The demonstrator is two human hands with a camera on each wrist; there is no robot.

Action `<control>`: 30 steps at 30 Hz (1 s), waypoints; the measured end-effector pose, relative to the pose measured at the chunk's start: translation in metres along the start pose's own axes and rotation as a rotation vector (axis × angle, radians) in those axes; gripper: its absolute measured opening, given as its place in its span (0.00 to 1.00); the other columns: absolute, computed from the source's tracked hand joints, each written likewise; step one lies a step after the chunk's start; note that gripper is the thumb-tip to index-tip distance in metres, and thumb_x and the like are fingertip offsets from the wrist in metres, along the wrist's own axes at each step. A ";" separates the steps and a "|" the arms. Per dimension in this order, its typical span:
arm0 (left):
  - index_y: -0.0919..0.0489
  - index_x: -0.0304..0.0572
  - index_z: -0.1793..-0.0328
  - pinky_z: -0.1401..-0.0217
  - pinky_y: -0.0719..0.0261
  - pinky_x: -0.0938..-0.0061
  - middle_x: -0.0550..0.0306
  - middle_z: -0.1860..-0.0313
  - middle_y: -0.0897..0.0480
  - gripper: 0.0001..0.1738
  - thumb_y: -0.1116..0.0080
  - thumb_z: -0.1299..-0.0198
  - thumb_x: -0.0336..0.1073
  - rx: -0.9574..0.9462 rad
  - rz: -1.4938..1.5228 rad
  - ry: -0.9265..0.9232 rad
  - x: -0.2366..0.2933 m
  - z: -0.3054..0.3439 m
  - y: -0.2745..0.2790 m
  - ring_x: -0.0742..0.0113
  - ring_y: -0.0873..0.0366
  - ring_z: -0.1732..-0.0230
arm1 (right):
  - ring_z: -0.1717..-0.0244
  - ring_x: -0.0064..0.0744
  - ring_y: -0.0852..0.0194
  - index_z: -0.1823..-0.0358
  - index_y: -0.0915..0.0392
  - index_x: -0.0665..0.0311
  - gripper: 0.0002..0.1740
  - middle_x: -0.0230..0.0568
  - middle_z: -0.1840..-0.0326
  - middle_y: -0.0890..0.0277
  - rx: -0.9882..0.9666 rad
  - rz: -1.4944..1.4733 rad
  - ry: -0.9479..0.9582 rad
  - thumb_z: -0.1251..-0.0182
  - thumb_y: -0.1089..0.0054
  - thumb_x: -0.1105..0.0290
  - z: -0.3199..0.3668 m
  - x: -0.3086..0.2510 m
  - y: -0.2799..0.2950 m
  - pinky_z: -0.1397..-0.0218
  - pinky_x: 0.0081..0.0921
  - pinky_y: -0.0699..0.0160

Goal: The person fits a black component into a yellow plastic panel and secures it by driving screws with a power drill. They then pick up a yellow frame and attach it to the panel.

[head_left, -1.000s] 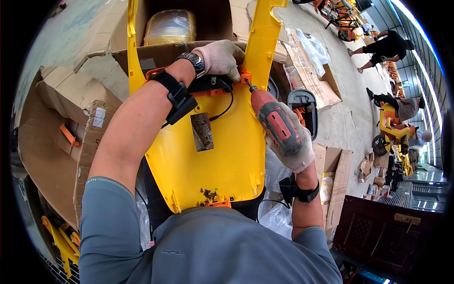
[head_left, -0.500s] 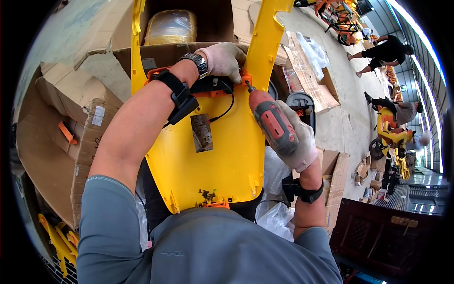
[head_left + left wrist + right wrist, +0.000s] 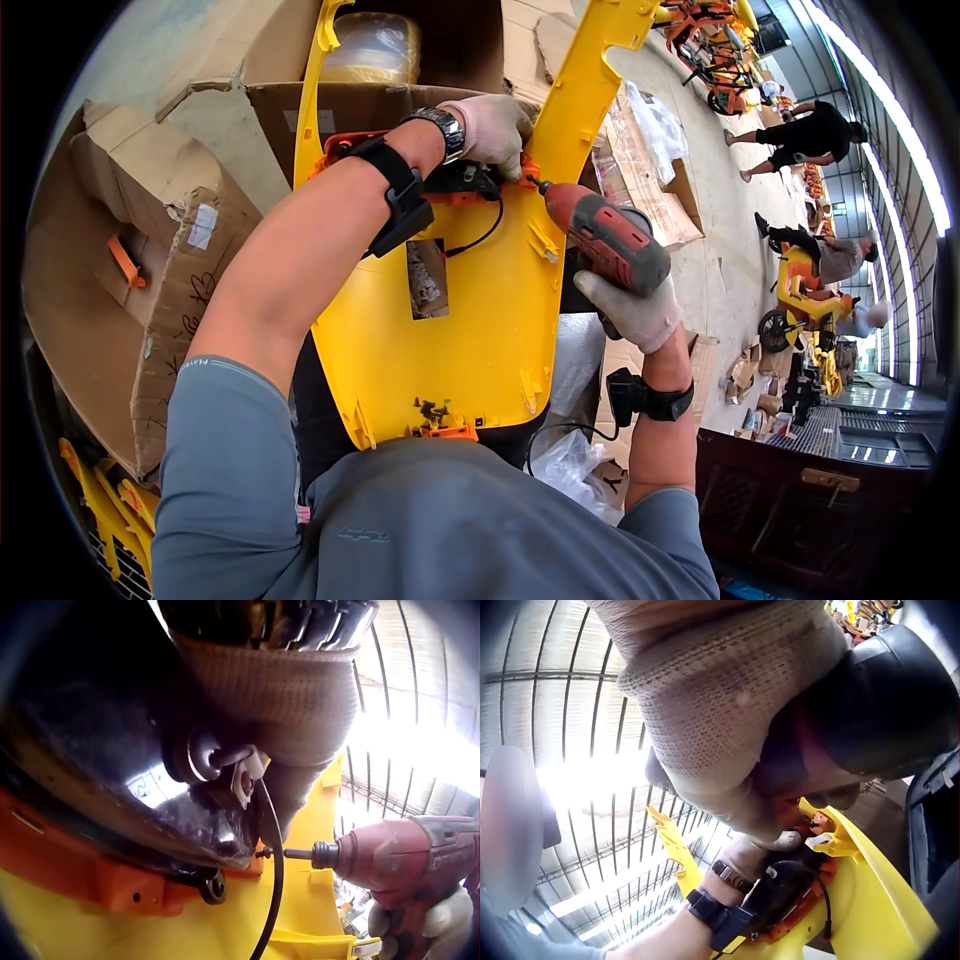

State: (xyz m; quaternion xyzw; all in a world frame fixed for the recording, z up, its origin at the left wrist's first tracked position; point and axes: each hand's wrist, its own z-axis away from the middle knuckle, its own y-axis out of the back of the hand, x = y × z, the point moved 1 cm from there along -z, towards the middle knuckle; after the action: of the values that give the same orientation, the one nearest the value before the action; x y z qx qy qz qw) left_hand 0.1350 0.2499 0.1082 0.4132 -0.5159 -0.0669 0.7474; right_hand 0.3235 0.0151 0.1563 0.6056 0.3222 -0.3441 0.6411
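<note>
A yellow plastic panel [image 3: 450, 355] lies in front of the person, with a rectangular hole and two long arms reaching forward. Across it sits a glossy black housing [image 3: 97, 742] with a thin cable and an orange bracket [image 3: 131, 885]. My gloved left hand [image 3: 490, 130] grips the housing at its right end, the far fingers partly hidden behind it. In my gloved right hand [image 3: 645, 312] is a red and black impact driver [image 3: 608, 240], held by its handle. The driver's bit [image 3: 298, 854] points at a dark screw [image 3: 264, 853] at the orange bracket, close by the left fingertips.
Open cardboard boxes stand on the left [image 3: 90, 290] and ahead [image 3: 375, 105], the latter holding a wrapped part. Clear plastic wrap [image 3: 575, 465] lies at the right. Loose dark bits [image 3: 432, 410] sit at the panel's near edge. Farther right are people and yellow bikes [image 3: 800, 290].
The driver has swung right and its body lies more sideways, its tip still at the orange bracket. The panel and left hand have shifted slightly right in the head view.
</note>
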 end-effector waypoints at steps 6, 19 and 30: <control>0.11 0.40 0.43 0.43 0.16 0.60 0.45 0.49 0.10 0.31 0.19 0.54 0.45 0.017 -0.050 -0.026 -0.005 -0.004 -0.003 0.49 0.12 0.47 | 0.43 0.50 0.12 0.30 0.25 0.61 0.37 0.50 0.42 0.14 -0.025 0.501 0.178 0.43 0.21 0.69 -0.004 -0.015 0.002 0.39 0.37 0.15; 0.11 0.41 0.43 0.46 0.16 0.62 0.47 0.50 0.09 0.31 0.17 0.52 0.46 -0.019 -0.039 -0.004 -0.003 0.000 0.001 0.51 0.11 0.50 | 0.41 0.60 0.17 0.30 0.28 0.51 0.37 0.52 0.44 0.14 -0.063 0.638 0.017 0.42 0.24 0.62 -0.011 -0.034 -0.007 0.38 0.47 0.18; 0.12 0.34 0.44 0.48 0.15 0.64 0.41 0.56 0.10 0.27 0.24 0.51 0.38 0.006 -0.051 0.042 0.005 0.003 -0.002 0.50 0.11 0.54 | 0.44 0.60 0.16 0.32 0.27 0.52 0.34 0.51 0.46 0.14 -0.116 0.633 0.083 0.41 0.26 0.63 -0.023 -0.015 0.002 0.41 0.47 0.17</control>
State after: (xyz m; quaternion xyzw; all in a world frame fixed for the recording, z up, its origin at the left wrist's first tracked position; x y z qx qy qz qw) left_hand 0.1358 0.2445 0.1111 0.4297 -0.4898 -0.0758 0.7548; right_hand 0.3168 0.0389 0.1686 0.6516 0.1630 -0.0836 0.7361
